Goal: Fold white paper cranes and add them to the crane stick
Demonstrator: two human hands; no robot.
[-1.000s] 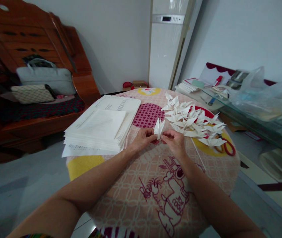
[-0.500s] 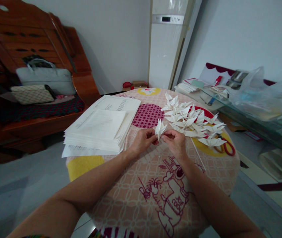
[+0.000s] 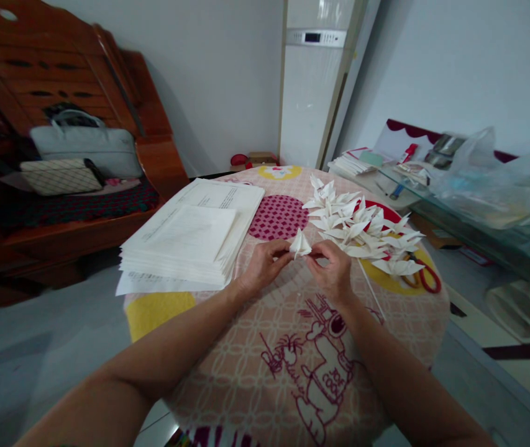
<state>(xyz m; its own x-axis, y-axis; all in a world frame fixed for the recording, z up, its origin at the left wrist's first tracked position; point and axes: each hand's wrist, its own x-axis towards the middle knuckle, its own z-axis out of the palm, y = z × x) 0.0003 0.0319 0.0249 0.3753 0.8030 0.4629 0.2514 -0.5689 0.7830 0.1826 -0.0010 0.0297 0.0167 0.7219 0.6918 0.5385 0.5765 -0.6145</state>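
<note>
Between my two hands is a small white paper crane (image 3: 300, 243), its folded body spread and pointed at the top. My left hand (image 3: 265, 264) pinches its left side between thumb and fingers. On the other side, my right hand (image 3: 332, 268) grips the crane's right edge the same way. Just beyond my right hand lies a heap of finished white paper cranes (image 3: 353, 217), partly over a red round shape. To the left of my left hand stands a thick stack of paper (image 3: 181, 239) with smaller sheets on top.
A patterned cloth (image 3: 227, 366) covers the round table. Red-handled scissors (image 3: 430, 278) lie at its right edge, partly under a crane. A glass-topped stand (image 3: 470, 217) with plastic bags is at the right. A wooden bench (image 3: 157, 164) holding bags stands at the left.
The crane in my hands has gone from narrow and upright to wider, with its sides pulled out. Both hands have shifted only slightly; the heap and the stack look the same.
</note>
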